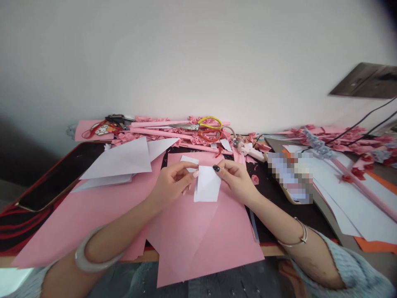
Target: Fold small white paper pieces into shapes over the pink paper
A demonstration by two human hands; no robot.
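Observation:
A small folded white paper [208, 186] is held up over a large pink sheet [198, 244] by both hands. My right hand [235, 177] pinches its upper right corner between thumb and finger. At the upper left edge of the same paper, my left hand [175, 180] is closed, thumb and forefinger tips pressed together. Just behind the fingers a smaller white paper piece [189, 159] shows above the pink sheet. Larger white sheets [119, 159] lie to the left of my left hand, on top of more pink paper [93, 223].
Scissors [198, 125] with yellow and red handles lie on pink paper rolls along the wall. A hot glue gun [249, 151] and a phone [291, 178] are on the right. At far left lies a black phone-like slab [62, 176]. Paper flowers [324, 145] and white sheets [347, 198] cover the right side.

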